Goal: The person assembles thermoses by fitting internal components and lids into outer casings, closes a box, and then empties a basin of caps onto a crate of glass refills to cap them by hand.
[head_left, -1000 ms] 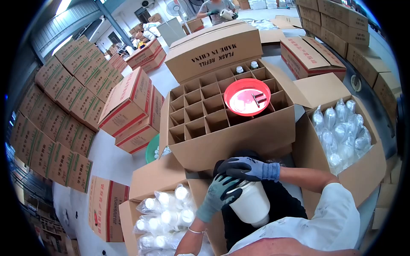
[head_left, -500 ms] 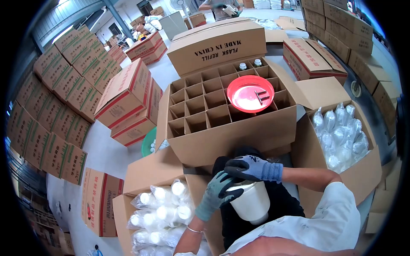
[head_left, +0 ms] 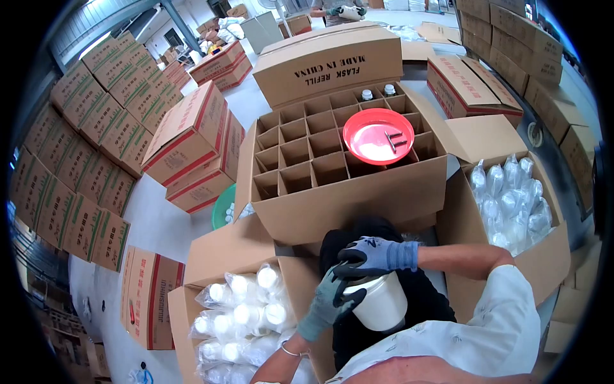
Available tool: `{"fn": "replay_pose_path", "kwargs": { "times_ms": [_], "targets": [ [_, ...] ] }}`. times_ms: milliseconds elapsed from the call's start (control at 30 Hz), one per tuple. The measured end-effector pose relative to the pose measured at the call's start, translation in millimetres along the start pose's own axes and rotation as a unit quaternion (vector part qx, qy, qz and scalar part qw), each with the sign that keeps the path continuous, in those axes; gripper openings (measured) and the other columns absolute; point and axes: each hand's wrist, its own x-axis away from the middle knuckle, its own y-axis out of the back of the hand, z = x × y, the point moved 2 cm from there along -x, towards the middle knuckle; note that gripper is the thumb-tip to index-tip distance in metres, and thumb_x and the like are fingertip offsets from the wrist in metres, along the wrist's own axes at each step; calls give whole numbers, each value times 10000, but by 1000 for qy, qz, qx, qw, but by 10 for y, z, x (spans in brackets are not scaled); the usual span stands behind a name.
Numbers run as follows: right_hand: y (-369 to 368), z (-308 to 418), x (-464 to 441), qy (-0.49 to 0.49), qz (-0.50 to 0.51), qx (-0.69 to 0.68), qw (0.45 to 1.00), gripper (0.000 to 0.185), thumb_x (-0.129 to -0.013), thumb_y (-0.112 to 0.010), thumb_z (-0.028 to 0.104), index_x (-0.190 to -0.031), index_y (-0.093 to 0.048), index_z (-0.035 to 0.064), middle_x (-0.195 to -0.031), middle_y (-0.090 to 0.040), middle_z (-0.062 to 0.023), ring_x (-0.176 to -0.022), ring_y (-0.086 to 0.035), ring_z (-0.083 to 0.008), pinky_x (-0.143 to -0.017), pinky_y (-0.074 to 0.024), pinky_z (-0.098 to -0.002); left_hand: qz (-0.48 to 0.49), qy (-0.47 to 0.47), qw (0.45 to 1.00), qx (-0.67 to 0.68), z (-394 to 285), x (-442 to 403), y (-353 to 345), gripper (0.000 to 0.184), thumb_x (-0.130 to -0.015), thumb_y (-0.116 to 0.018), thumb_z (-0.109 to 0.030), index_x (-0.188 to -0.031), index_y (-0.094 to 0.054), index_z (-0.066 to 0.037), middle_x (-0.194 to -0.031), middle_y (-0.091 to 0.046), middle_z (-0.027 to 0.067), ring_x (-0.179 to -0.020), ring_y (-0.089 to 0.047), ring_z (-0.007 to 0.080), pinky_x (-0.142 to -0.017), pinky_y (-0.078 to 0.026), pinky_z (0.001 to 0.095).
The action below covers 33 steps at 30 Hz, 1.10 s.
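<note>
A white plastic container (head_left: 382,303), rounded and smooth, rests upright against my lap between my two gloved hands. My left hand (head_left: 326,302), in a grey-green glove, grips its near left side with the thumb lying across the wall. Over the upper end curls my right hand (head_left: 377,255), in a grey-blue glove with dark fingertips. The fingers of both hands meet at the rim, so whatever lies under them is hidden. Just beyond my hands stands a divided carton (head_left: 345,208). On its dividers sits a red bowl (head_left: 361,142) holding a few small dark pieces (head_left: 394,142).
To my left is an open carton (head_left: 182,329) of bagged white containers (head_left: 246,317); to my right, another carton (head_left: 534,265) holds clear-bagged items (head_left: 511,205). Two capped bottles (head_left: 377,93) stand in the divided carton's far cells. Stacked boxes (head_left: 96,121) line the left. A co-worker (head_left: 339,13) stands at the back.
The container has tipped more upright, and its narrow lower end has dropped from sight. Both hands stay on it, the right having shifted slightly left. The co-worker's hands and white object have moved.
</note>
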Motion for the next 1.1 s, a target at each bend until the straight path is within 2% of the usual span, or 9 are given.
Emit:
{"fn": "replay_pose_path", "kwargs": {
  "times_ms": [133, 233, 367, 500, 600, 767, 867, 933, 1100],
  "targets": [
    [20, -74, -44, 135, 49, -100, 985, 430, -887, -593, 338, -1121, -584, -24, -996, -643, -207, -892, -616, -335, -811, -497, -396, -33, -3, 995, -99, -284, -62, -113, 398, -753, -740, -173, -1100, -603, -35, -1086, -575, 180, -1013, -558, 373, -865, -465, 423],
    [72, -33, 35, 70, 46, -110, 990, 483, -905, -571, 379, -1167, -562, -26, -1030, -636, -203, -955, -603, -324, -859, -485, -385, -10, -24, 997, -71, -205, -144, -58, 354, -774, -708, -135, -1103, -609, -52, -1118, -579, 178, -1016, -577, 360, -878, -470, 413],
    [157, 75, 157, 10, 34, -47, 998, 568, -896, -562, 450, -1246, -519, 5, -1010, -631, -204, -943, -603, -334, -853, -486, -380, -71, 59, 973, 209, 48, 55, -88, 402, -822, -652, -189, -1179, -596, -14, -1264, -538, 194, -1178, -512, 366, -1004, -391, 424],
    [127, 152, 361, -102, -37, 99, 989, 665, -865, -562, 526, -1321, -471, 50, -1098, -604, -199, -1000, -586, -340, -898, -460, -410, -44, -7, 994, 98, 218, -22, -133, 425, -882, -545, -241, -1211, -555, 27, -1311, -497, 228, -1228, -463, 399, -1044, -353, 431],
    [-101, 154, 506, -60, -119, 180, 975, 709, -850, -555, 551, -1347, -449, 56, -1170, -564, -209, -1085, -541, -360, -966, -415, -437, -95, -13, 995, 7, -6, 67, -255, 472, -865, -565, -259, -1244, -527, 18, -1304, -493, 241, -1233, -448, 415, -1056, -338, 455],
    [165, 12, 272, 204, 89, -112, 968, 780, -748, -736, 436, -1347, -442, 32, -1304, -500, -172, -1179, -481, -341, -1007, -378, -436, -32, 8, 975, -219, -725, 87, -413, 568, -813, -636, -333, -1250, -507, 5, -1302, -506, 204, -1234, -452, 406, -1057, -329, 467],
    [222, 43, 575, 189, 0, -42, 981, 757, -752, -732, 448, -1327, -468, 33, -1291, -495, -178, -1164, -481, -350, -1002, -374, -445, -99, -44, 992, 65, -393, 158, -318, 518, -840, -616, -271, -1264, -518, 10, -1313, -502, 206, -1241, -453, 390, -1066, -328, 461],
    [271, 197, 993, 240, -47, 40, 969, 693, -788, -699, 442, -1319, -487, 50, -1265, -472, -196, -1132, -479, -382, -991, -373, -466, -227, 65, 921, 310, -86, 282, -517, 450, -921, -540, -239, -1295, -495, 9, -1333, -496, 178, -1244, -464, 323, -1060, -340, 410],
    [-164, 385, 2118, -169, -158, 28, 973, 696, -789, -673, 504, -1295, -496, 59, -1129, -569, -198, -1000, -585, -362, -845, -481, -416, 34, 397, 813, 425, 1182, 905, -1555, 406, -953, -546, -267, -1269, -516, -14, -1225, -571, 91, -1118, -545, 176, -982, -420, 305]
  ]
}}
